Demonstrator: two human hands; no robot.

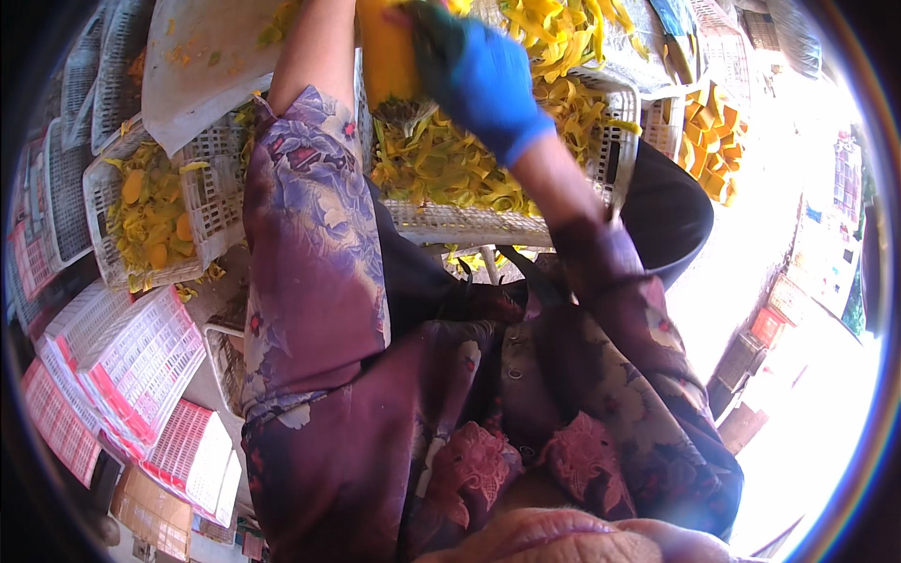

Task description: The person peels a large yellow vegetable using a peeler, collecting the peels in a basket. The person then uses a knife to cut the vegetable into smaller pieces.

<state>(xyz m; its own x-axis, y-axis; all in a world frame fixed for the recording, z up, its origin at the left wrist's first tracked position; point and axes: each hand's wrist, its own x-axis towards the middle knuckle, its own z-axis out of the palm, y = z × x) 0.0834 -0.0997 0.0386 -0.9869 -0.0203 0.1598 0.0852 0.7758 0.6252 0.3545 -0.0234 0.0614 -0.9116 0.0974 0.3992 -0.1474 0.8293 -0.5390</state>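
A long yellow-orange squash [388, 60], partly cut off by the top edge, stands over a white plastic crate [464, 224] of yellow peel strips [450, 165]. Its lower end is dark and rough. Beside it, my right hand [486, 81] wears a blue glove with a dark green coating. Its fingers are curled around a small tool with pink bits showing; the rest of that tool is hidden. My left forearm runs up past the squash's left side, and my left hand is beyond the top edge, out of view.
More peel strips [556, 35] are heaped beyond the crate. At left stands a crate [98, 218] of peelings under a white board [211, 70]. Stacked red and white crates [141, 366] are lower left. Orange cut pieces [711, 141] fill a crate at right.
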